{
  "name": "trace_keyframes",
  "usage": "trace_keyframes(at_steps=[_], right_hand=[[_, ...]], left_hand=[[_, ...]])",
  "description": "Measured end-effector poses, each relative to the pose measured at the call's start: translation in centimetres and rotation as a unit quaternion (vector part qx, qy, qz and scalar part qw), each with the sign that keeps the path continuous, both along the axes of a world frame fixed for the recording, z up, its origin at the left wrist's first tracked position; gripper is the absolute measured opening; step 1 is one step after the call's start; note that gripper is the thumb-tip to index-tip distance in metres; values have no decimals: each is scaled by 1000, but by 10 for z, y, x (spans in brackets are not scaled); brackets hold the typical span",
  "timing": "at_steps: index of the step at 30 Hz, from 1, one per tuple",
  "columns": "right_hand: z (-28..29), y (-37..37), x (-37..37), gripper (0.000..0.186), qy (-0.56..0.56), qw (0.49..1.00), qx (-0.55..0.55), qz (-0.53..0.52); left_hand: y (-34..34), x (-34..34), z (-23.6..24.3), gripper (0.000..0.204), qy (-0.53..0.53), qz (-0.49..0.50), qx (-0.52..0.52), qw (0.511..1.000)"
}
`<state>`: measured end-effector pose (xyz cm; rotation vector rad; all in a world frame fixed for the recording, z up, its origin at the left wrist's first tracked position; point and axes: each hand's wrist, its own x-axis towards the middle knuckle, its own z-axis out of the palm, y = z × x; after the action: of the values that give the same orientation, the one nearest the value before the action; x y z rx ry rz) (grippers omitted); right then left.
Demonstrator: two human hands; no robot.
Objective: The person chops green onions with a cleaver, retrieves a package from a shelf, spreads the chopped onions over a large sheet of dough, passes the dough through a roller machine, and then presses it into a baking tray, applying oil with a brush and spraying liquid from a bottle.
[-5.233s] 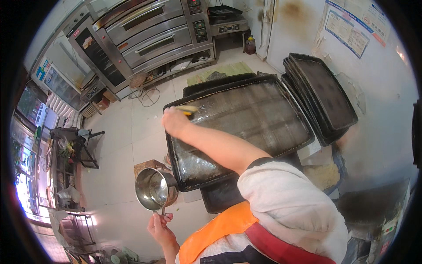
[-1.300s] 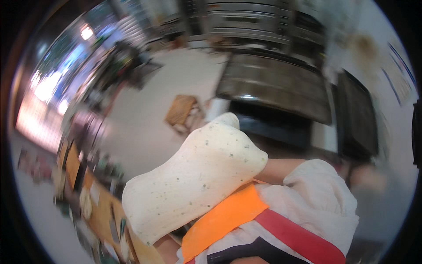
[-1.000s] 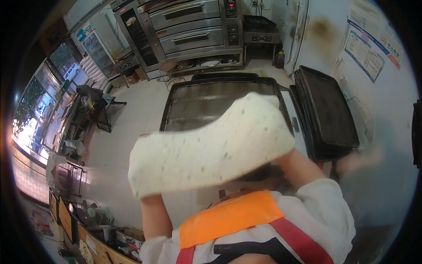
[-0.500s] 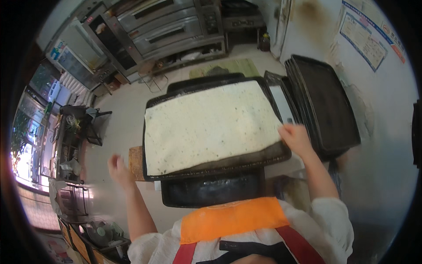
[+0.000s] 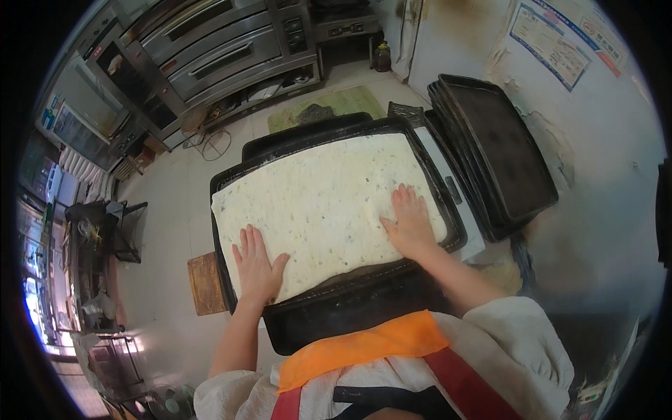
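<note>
A pale sheet of dough [image 5: 315, 182] flecked with green bits lies spread over a large black baking tray [image 5: 457, 217], covering most of it; some dark bottom shows along the near edge. My left hand [image 5: 257, 266] rests flat on the dough's near left part, fingers stretched out. Over on the right part, my right hand [image 5: 409, 220] also lies on the dough with fingers spread. Another black tray [image 5: 343, 308] sits below, sticking out toward me, and one more [image 5: 294, 143] shows behind the top tray.
A leaning stack of black trays [image 5: 500, 154] is at the right beside the wall. A wooden stool [image 5: 206, 283] stands at the left. Steel ovens [image 5: 224, 56] are at the back, with a green mat [image 5: 357, 101] in front. A racked bench [image 5: 94, 266] lines the far left.
Earlier I held a brush and pot over the bare tray, then carried the dough sheet. Since it was laid on the tray, both hands have moved inward onto it and spread open.
</note>
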<state>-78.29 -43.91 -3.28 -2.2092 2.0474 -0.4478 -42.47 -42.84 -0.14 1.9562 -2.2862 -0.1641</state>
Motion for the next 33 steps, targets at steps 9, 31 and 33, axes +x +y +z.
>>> trace_keyframes(at_steps=[9,31,33], right_hand=[[22,-81,-19,80,-41,999,-3,-7],[25,-164,105,71,80,978,-3,195],[10,-172,100,68,75,979,-1,192]], left_hand=[[-83,49,1,83,155,62,-62,984],[-26,-85,2,85,38,-231,2,972],[-13,-82,-3,84,33,-248,-43,967]])
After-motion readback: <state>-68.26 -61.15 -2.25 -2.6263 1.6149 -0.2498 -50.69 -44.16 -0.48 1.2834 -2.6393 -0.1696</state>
